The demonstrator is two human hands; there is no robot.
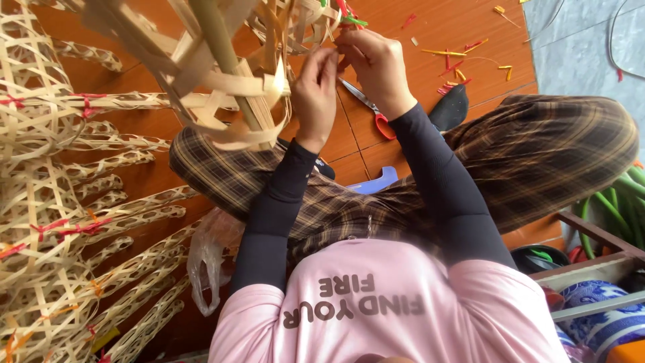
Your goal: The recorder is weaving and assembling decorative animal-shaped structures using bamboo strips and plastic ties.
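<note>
A woven bamboo frame (pixel 222 74) of pale flat strips hangs over my lap. My left hand (pixel 316 94) grips the frame's edge strips from below, fingers closed. Touching it, my right hand (pixel 376 64) pinches the same edge where red and green ties (pixel 348 17) stick out at the fingertips. Just beyond my wrists, scissors with red handles (pixel 371 111) lie on the brown tiled floor. I sit cross-legged in plaid trousers (pixel 537 154), with black sleeves and a pink shirt.
Several long woven bamboo pieces (pixel 60 202) bound with red ties are stacked at the left. Coloured tie scraps (pixel 457 64) litter the floor at the top right. A clear plastic bag (pixel 208 262) lies by my left elbow. Green stalks (pixel 621 202) and a blue-white ceramic pot (pixel 598 316) sit at the right.
</note>
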